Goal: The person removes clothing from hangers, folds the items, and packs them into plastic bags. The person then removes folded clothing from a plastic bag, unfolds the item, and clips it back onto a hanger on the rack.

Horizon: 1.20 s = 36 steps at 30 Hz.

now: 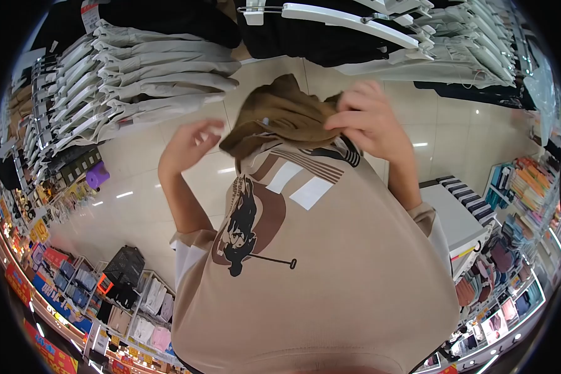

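Note:
A bunched brown garment [280, 112] hangs in front of my chest, with a small pale round spot, perhaps a button, near its lower left. My right hand [369, 118] pinches its right edge between thumb and fingers. Off the garment's left side, my left hand [194, 142] is raised with fingers curved and apart, slightly blurred, and a gap separates it from the cloth. Folds hide the garment's full shape, so its exact kind cannot be made out.
Light grey trousers [149, 75] hang on a rack at upper left. White hangers [349, 22] with dark clothes fill the top. A white cabinet [458, 212] stands to the right, near shelves of folded clothes [530, 181]. A black crate [124, 267] sits lower left.

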Each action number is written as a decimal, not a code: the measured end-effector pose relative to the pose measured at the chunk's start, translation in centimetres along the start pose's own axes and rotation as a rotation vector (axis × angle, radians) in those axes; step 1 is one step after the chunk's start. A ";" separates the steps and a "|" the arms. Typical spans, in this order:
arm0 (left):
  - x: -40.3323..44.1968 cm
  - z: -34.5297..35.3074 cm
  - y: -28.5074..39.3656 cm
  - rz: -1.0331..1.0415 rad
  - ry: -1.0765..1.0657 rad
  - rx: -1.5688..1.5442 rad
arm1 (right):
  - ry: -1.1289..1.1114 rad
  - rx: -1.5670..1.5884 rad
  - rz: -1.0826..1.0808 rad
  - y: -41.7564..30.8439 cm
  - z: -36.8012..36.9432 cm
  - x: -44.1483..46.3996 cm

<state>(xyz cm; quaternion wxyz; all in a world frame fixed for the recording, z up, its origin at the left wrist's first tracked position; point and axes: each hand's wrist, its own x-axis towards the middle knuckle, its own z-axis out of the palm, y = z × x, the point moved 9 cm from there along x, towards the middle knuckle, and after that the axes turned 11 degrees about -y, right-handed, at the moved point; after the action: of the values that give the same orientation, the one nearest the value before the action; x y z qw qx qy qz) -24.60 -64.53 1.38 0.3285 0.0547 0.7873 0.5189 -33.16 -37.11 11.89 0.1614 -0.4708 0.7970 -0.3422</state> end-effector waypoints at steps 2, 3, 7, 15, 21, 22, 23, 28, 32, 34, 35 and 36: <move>2.4 -1.7 4.7 0.202 0.162 0.103 | 0.026 -0.006 -0.153 -2.4 0.6 2.3; 3.8 -1.7 7.5 0.375 0.208 0.080 | 0.020 0.024 -0.203 -3.2 1.1 3.5; 8.9 1.7 12.2 0.579 -0.113 0.106 | 0.068 0.029 -0.404 -6.1 0.9 6.6; 10.8 0.4 10.2 0.422 0.254 -0.453 | 0.507 0.389 0.099 3.4 -0.3 2.9; 11.6 0.8 9.1 0.481 0.279 -0.710 | 0.175 0.363 0.343 6.8 7.9 4.1; 11.5 0.5 9.1 0.507 0.259 -0.731 | 0.112 0.390 0.378 8.0 8.6 4.4; 11.3 0.2 9.1 0.532 0.244 -0.753 | 0.167 0.420 0.363 8.8 8.0 4.2; 10.3 -2.5 3.8 0.290 0.227 -0.775 | 0.251 0.509 0.373 10.9 4.2 2.6; 9.5 -3.6 3.4 0.326 0.323 -0.615 | 0.094 0.293 0.518 9.8 1.5 1.9; 9.1 -3.8 4.4 0.376 0.443 -0.712 | 0.057 0.050 0.483 7.8 0.7 2.4; 9.2 -3.8 4.8 0.394 0.472 -0.720 | 0.063 -0.134 0.395 6.1 0.3 2.8; 9.2 -3.8 5.2 0.409 0.498 -0.728 | 0.071 -0.314 0.307 4.5 0.1 3.2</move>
<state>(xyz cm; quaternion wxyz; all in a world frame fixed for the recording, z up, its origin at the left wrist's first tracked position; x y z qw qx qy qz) -35.22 -61.18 2.46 0.0192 -0.0363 0.5825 0.8118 -37.57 -38.50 8.87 0.1083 -0.3512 0.9079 -0.2018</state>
